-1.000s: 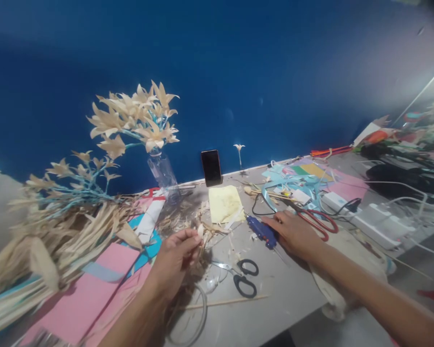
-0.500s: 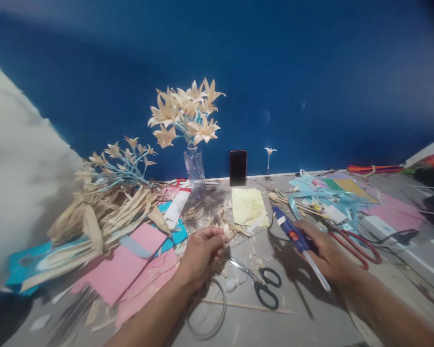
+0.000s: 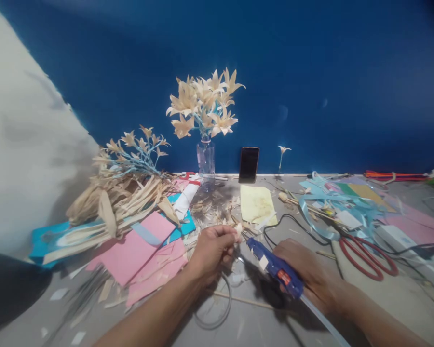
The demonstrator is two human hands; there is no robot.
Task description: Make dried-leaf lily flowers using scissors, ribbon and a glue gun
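My right hand (image 3: 307,270) is wrapped round a blue glue gun (image 3: 275,267), whose clear glue stick (image 3: 325,320) sticks out of the back. Its nozzle points left toward my left hand (image 3: 217,248). Between the thumb and fingertips of that hand is a small cream petal piece (image 3: 239,229), partly hidden by the fingers. Black-handled scissors (image 3: 271,291) lie in shadow under the glue gun, mostly covered. A wire ring (image 3: 217,320) and a thin stick (image 3: 244,300) rest on the table below my left hand.
Cream flowers (image 3: 202,103) stand in a clear bottle (image 3: 206,161) by the wall, left of a phone (image 3: 249,165). Dried husks (image 3: 126,207) and pink sheets (image 3: 144,250) cover the left. Red-handled scissors (image 3: 369,258), blue ribbon (image 3: 305,209) and a yellow paper (image 3: 257,205) lie about.
My right hand has brought the glue gun leftward, close to the piece in my left hand, and it now covers the black scissors. The view has shifted slightly left.
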